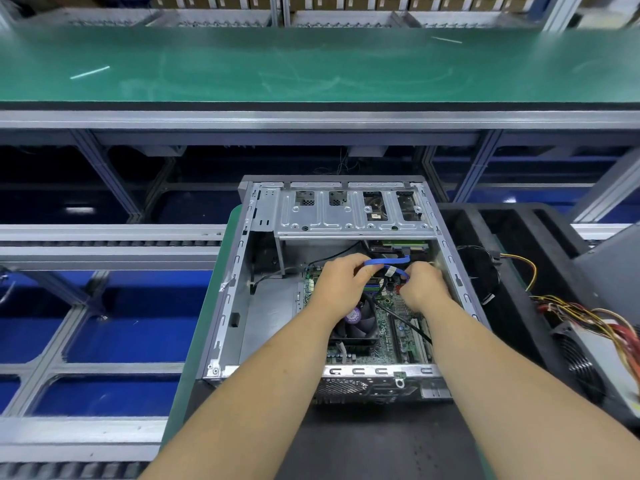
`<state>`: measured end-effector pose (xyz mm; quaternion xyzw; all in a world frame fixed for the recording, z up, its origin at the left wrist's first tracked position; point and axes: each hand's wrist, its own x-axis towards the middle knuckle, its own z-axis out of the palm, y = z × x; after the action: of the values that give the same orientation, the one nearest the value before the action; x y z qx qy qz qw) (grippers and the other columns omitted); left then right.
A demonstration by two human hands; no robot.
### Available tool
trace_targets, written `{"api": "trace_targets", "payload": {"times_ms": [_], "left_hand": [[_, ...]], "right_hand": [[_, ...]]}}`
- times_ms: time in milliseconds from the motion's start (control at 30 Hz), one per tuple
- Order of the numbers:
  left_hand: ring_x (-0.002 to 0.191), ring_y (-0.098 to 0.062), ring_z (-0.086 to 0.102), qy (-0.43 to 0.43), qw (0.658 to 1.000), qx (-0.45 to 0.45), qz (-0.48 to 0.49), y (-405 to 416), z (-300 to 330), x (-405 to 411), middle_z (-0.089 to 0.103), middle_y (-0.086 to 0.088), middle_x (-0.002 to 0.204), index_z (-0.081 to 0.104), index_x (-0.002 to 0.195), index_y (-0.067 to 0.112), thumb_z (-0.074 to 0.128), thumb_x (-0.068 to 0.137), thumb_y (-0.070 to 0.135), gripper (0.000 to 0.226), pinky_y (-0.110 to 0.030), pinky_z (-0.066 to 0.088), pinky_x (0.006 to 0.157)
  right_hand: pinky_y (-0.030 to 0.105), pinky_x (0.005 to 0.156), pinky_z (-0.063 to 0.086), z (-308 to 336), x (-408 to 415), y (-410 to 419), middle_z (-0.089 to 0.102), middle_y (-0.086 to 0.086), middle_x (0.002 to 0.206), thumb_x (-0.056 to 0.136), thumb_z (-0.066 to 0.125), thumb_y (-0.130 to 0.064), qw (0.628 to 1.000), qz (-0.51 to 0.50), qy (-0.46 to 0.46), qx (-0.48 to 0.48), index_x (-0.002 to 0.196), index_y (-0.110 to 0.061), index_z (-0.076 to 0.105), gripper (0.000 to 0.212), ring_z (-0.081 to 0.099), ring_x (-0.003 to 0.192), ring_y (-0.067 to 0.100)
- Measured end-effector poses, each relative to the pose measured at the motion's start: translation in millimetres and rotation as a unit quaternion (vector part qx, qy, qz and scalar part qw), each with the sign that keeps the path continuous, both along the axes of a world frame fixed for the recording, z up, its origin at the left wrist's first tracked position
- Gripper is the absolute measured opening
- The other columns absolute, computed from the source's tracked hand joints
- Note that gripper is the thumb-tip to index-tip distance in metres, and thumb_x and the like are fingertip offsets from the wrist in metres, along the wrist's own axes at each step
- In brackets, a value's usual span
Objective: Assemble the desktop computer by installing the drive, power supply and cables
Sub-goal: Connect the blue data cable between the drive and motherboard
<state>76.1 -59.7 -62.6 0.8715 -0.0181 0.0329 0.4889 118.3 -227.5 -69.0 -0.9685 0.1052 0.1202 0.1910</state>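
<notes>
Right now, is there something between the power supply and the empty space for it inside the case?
Yes. The power supply lies outside the case, to its right. Between them stands the case's right wall, and both hands, the left hand and the right hand, hold the blue cable inside.

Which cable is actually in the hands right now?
The flat blue cable, held by both hands inside the case; the yellow-and-red wire bundle lies outside on the right, untouched.
</notes>
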Motion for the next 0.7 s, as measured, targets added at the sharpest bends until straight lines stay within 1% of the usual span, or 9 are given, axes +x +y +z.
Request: {"api": "trace_targets", "payload": {"times_ms": [100,167,300,367,500,600,700], "left_hand": [[0.054,-0.007,0.042,0.003,1.000,0.004,-0.011,-0.5,1.3,0.0,0.054,0.008,0.061,0.072,0.101,0.025,0.058,0.098,0.039,0.021,-0.031,0.035,0.056],[0.056,-0.011,0.043,0.007,1.000,0.007,-0.018,-0.5,1.6,-0.8,0.056,0.005,0.063,0.072,0.102,0.024,0.057,0.099,0.040,0.022,-0.032,0.035,0.057],[0.053,-0.010,0.038,0.017,1.000,0.006,-0.019,-0.7,2.0,-3.1,0.050,0.006,0.058,0.070,0.099,0.023,0.057,0.098,0.041,0.023,-0.032,0.032,0.055],[0.053,-0.011,0.039,0.019,1.000,0.001,-0.017,-1.0,2.8,-3.6,0.050,0.006,0.059,0.070,0.100,0.022,0.057,0.099,0.040,0.023,-0.032,0.032,0.055],[0.054,-0.014,0.039,0.020,1.000,-0.004,-0.019,-1.2,3.8,-4.2,0.050,0.006,0.059,0.069,0.101,0.020,0.057,0.099,0.038,0.022,-0.033,0.032,0.055],[0.051,-0.013,0.038,0.023,1.000,-0.003,-0.017,-0.9,3.6,-4.5,0.047,0.007,0.055,0.069,0.098,0.021,0.057,0.099,0.039,0.022,-0.033,0.031,0.054],[0.051,-0.013,0.039,0.025,1.000,0.004,-0.017,-1.2,3.1,-4.6,0.048,0.006,0.056,0.068,0.097,0.023,0.057,0.099,0.040,0.020,-0.032,0.032,0.053]], "right_hand": [[0.038,0.080,0.054,-6.0,2.2,-1.6,0.061,0.014,0.107,0.089,0.062,-0.005,0.998,-0.020,-0.001,0.051,0.117,-0.008,0.061,0.029,0.060,0.092,0.034],[0.037,0.081,0.052,-11.4,3.2,-2.9,0.062,0.016,0.114,0.089,0.061,-0.004,0.997,-0.030,-0.004,0.077,0.119,-0.008,0.060,0.030,0.059,0.093,0.034],[0.032,0.080,0.046,-19.1,6.3,-4.5,0.064,0.018,0.115,0.089,0.060,-0.002,0.993,-0.053,-0.015,0.106,0.114,-0.007,0.062,0.026,0.055,0.090,0.031],[0.031,0.080,0.043,-20.5,7.9,-4.5,0.064,0.019,0.115,0.090,0.060,-0.001,0.990,-0.062,-0.018,0.123,0.112,-0.007,0.062,0.023,0.054,0.091,0.030],[0.031,0.081,0.043,-22.0,8.6,-5.3,0.065,0.017,0.112,0.089,0.064,0.000,0.988,-0.070,-0.022,0.138,0.096,-0.012,0.058,0.015,0.055,0.093,0.029],[0.031,0.081,0.044,-22.7,8.8,-5.3,0.065,0.017,0.111,0.088,0.065,0.001,0.989,-0.062,-0.023,0.132,0.094,-0.013,0.058,0.016,0.057,0.095,0.030],[0.031,0.080,0.046,-21.4,8.7,-4.3,0.065,0.016,0.108,0.088,0.065,0.000,0.991,-0.055,-0.022,0.123,0.093,-0.013,0.058,0.015,0.059,0.094,0.031]]}}
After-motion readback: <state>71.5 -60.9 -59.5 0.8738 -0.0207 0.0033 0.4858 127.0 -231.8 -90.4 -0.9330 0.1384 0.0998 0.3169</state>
